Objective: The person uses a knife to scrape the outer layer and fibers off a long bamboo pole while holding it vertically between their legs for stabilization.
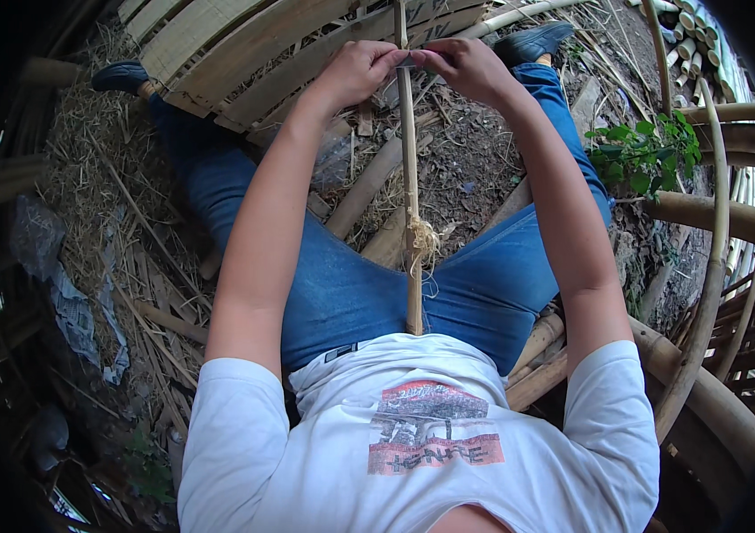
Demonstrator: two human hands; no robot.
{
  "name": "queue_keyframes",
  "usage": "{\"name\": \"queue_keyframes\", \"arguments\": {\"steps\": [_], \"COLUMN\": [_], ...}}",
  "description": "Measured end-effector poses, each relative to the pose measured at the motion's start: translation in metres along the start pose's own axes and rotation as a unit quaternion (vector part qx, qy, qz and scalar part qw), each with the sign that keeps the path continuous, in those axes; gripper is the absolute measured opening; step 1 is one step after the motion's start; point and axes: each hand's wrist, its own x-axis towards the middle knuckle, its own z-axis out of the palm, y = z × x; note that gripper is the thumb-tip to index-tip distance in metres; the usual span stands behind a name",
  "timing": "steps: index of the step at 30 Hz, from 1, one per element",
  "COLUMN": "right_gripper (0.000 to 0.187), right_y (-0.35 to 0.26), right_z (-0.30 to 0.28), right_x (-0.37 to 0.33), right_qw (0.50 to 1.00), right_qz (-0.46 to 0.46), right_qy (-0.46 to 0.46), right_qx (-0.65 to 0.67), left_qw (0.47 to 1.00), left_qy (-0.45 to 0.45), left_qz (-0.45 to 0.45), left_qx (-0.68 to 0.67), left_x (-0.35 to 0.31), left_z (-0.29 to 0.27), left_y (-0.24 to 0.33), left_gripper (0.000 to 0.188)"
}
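White shirt (333, 457) fills my foreground. Left hand (361, 73) and right hand (471, 71) tightly pinch a small dark piece (407, 61) at the stick (409, 151).

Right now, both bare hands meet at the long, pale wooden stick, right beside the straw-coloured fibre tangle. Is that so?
Not quite: the left hand and right hand do meet at the long, pale wooden stick, but the head view shows the straw-coloured fibre tangle farther along it, near the person's lap.

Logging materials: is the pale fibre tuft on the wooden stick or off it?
On: the pale fibre tuft sits against the wooden stick, toward its near end, loose strands spilling; whether tied, cannot tell.
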Motion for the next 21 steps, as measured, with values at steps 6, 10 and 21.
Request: {"name": "queue_keyframes", "arguments": {"steps": [6,10,21], "right_gripper": [0.034,0.032,0.026], "right_y": [0.01,0.008,-0.007], "right_z": [0.012,0.014,0.004], "right_x": [-0.005,-0.011,-0.019], "right_qw": [0.998,0.994,0.995], "right_qz": [-0.037,-0.076,-0.089], "right_qy": [0.053,0.073,0.029], "right_qx": [-0.023,-0.037,-0.032], "left_qw": [1.0,1.0,0.998], "left_qy": [0.015,-0.008,0.005], "left_qz": [0.022,-0.005,0.022], "left_qx": [0.0,0.027,0.059], "left_x": [-0.002,-0.01,-0.02], "left_z": [0.001,0.001,0.004], "left_y": [0.006,0.012,0.012], "left_gripper": [0.031,0.027,0.025]}}
